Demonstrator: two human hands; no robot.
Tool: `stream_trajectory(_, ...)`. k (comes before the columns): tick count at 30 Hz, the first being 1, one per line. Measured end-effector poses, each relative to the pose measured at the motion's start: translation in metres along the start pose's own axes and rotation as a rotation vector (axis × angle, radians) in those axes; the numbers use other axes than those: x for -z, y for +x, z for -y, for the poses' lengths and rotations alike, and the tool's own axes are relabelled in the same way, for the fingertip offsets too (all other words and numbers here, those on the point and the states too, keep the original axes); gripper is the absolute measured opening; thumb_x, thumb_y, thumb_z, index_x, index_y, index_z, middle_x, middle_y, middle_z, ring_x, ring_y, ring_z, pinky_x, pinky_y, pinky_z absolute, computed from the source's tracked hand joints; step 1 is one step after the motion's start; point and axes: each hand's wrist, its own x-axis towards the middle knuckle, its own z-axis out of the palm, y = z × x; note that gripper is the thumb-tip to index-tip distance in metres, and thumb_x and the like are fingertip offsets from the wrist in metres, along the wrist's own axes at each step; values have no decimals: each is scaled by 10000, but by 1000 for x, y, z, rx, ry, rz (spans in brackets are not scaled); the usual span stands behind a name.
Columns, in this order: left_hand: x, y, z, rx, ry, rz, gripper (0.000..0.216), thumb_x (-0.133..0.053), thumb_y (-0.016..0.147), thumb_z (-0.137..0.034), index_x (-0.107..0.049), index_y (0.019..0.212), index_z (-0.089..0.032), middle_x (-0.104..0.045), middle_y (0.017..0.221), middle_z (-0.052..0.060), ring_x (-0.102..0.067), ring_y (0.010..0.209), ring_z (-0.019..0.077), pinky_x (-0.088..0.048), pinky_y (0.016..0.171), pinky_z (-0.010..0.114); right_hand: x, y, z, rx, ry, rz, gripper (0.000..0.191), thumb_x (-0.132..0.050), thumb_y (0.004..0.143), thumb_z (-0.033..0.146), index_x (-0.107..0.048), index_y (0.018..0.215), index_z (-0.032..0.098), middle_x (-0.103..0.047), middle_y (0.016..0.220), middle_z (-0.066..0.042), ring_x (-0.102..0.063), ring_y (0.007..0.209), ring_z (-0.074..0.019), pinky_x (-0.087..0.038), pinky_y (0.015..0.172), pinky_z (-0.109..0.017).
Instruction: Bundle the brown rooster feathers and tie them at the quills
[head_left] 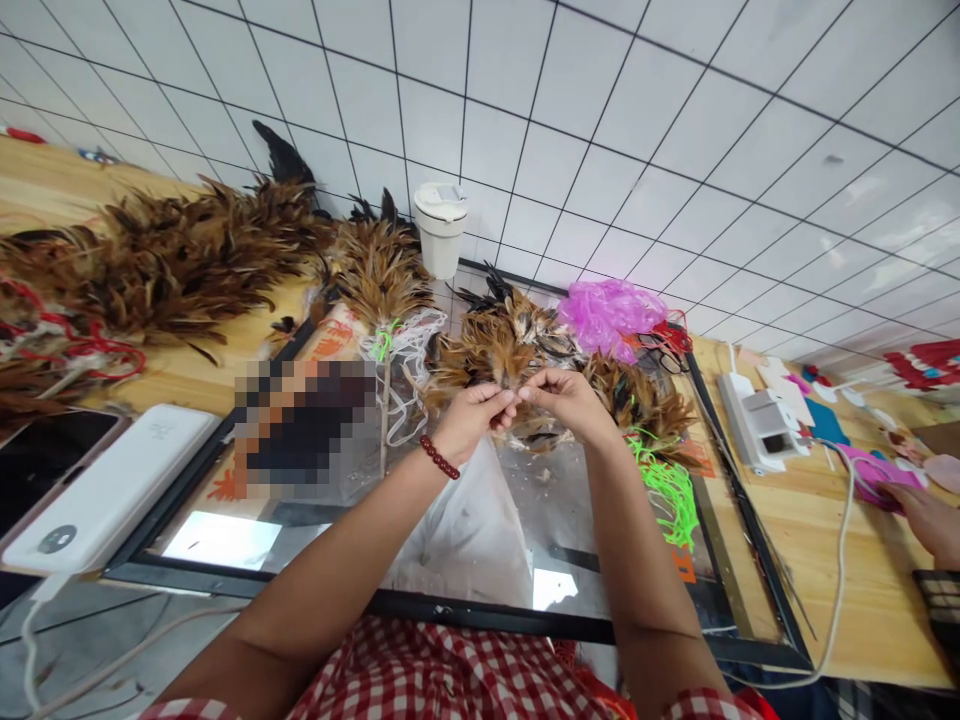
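My left hand [480,418], with a bead bracelet at the wrist, is closed in a pinch over the middle of a glass-topped black frame [517,618]. A small tuft of brown feathers [504,358] rises from its fingertips. My right hand [564,398] meets it, thumb and forefinger pinched at the base of the tuft; whatever is between them is too small to make out. Behind both hands lies a pile of loose brown and black feathers [469,350]. Below them, a whitish translucent sheet [472,525] lies on the glass.
A feather bundle on a stick [382,270] and white cord [409,335] lie left. Green strings [667,500] and a purple plastic bag [611,312] are right. A lidded cup [440,230] stands behind. A power bank [112,490] sits left; another person's hand [926,520] is far right.
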Motion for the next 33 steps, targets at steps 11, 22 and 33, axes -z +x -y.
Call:
stream_trajectory(11,0,5,-9,-139,-187,-259,236,-812,582,-281,-711,716,-116,-626,662,4,-445,498,23,-307,433,168,-40,-8,1,-33,-913,247,180,-670,651,160,-603,487,192,-607,527,-40,-520,543,-144,-300,543,-274)
stream_trajectory(22,-1,1,-5,-22,-194,-186,231,-796,631,-265,-694,731,-83,-683,707,66,-599,606,88,-456,573,206,5,-1,6,-87,285,-63,290,-773,621,409,-609,712,188,-598,594,32,-514,520,-82,-414,532,-221)
stream_trajectory(33,-2,-3,-7,174,-160,-5,133,-733,723,-212,-676,738,-93,-683,686,71,-618,569,95,-484,544,200,-30,7,0,-1,335,-203,272,-801,575,398,-628,640,199,-614,601,20,-535,559,-108,-452,577,-255)
